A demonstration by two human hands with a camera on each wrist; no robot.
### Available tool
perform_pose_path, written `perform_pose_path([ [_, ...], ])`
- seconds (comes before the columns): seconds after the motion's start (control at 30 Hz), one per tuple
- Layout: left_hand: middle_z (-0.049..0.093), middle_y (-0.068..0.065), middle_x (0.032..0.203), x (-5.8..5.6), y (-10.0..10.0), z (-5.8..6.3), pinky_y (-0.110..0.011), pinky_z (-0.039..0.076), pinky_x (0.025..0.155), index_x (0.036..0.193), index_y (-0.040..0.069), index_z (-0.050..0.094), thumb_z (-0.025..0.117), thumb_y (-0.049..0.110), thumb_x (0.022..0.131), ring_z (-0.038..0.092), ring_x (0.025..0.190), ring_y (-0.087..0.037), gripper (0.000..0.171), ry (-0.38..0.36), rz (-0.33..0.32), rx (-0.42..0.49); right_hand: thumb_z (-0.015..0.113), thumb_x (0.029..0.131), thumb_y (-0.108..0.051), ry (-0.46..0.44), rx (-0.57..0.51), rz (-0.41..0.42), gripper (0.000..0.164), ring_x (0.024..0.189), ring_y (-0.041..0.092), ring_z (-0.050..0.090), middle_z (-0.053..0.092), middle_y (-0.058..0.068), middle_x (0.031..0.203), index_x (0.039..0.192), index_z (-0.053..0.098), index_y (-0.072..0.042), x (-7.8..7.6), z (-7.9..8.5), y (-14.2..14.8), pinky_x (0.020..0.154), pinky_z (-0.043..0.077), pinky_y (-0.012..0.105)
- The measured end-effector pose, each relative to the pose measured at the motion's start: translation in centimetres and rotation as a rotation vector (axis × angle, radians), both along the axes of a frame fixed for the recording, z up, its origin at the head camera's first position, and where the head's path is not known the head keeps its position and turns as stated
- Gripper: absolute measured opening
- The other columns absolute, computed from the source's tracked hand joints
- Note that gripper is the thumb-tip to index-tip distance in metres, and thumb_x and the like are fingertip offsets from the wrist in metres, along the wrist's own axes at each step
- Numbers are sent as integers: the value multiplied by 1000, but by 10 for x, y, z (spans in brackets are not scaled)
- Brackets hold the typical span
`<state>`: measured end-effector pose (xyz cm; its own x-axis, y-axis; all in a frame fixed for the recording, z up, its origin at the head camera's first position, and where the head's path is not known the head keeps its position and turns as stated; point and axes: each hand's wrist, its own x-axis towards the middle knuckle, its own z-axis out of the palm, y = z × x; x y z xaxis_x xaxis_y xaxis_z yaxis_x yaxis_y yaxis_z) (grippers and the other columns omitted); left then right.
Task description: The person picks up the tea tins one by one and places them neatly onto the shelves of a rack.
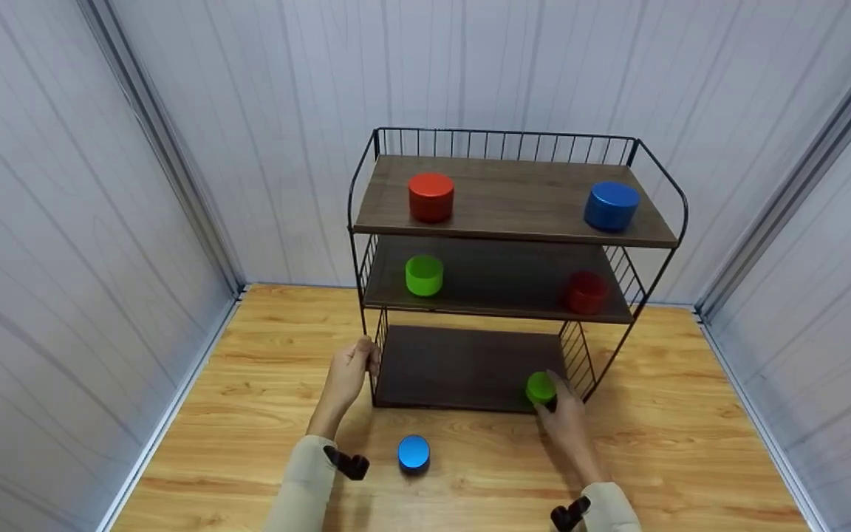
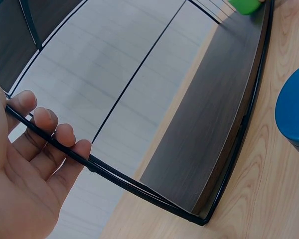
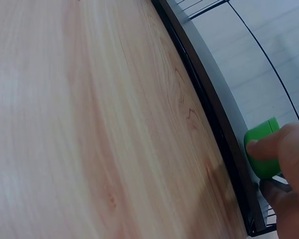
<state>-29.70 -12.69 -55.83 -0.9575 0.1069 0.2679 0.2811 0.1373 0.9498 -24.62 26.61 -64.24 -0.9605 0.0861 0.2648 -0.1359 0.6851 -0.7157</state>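
My left hand (image 1: 344,377) has its fingers curled round the black wire side post (image 2: 114,175) of a three-tier shelf rack (image 1: 518,185), low on its left side. At the right end of the bottom shelf (image 1: 462,369), my right hand (image 1: 567,421) holds a small round green container (image 1: 541,388) between thumb and fingers. In the right wrist view this green container (image 3: 261,147) is at the shelf's front edge; whether its base touches the board is hard to tell. A blue round tin (image 1: 414,452) stands on the wooden surface in front of the rack, between my forearms.
On the top shelf stand a red tin (image 1: 431,198) at left and a blue tin (image 1: 611,206) at right. The middle shelf bears a green container (image 1: 424,275) at left and a dark red one (image 1: 586,292) at right. Pale panel walls (image 1: 307,148) enclose the wooden surface (image 1: 248,414).
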Motion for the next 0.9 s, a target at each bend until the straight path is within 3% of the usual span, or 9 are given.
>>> perform_pose_path([
  [0.13,56,-28,72,0,0,0,-26,45,61,82,-14,58,33,23,115,53,59,-13,55,5,-2,-6,72,92,6,-13,2,-13,63,129,53,53,49,38,142,148,44,10,-1,1,1,103,47,62],
  [0.33,57,-13,67,1,0,0,-25,44,60,75,1,60,35,20,115,53,59,-17,51,-5,10,0,70,94,4,-28,9,-30,63,130,53,53,48,38,144,150,42,9,-3,1,2,103,47,62],
  [0.5,56,-6,66,1,0,0,-24,43,59,80,-10,60,35,18,114,53,60,-24,51,-23,23,0,71,94,2,-32,6,-47,64,130,52,53,49,37,143,151,41,9,-4,1,4,103,47,62],
  [0.73,53,-4,67,3,2,6,-26,43,63,88,-21,54,31,17,115,50,62,-17,52,-75,13,11,71,95,0,-16,30,-56,63,126,54,55,48,40,141,149,41,10,-4,0,5,99,48,64],
  [0.8,52,-4,67,8,3,13,-25,42,63,88,-23,54,32,15,114,50,62,-18,51,-72,4,21,70,95,0,-36,22,-54,64,127,54,54,47,39,142,151,40,9,-4,0,5,100,48,64],
  [0.9,52,-4,67,14,4,22,-25,43,63,80,-14,54,32,13,114,50,62,-19,49,-58,-2,30,70,96,-1,-66,14,-49,65,129,54,53,46,39,144,152,38,9,-5,0,5,102,47,63],
])
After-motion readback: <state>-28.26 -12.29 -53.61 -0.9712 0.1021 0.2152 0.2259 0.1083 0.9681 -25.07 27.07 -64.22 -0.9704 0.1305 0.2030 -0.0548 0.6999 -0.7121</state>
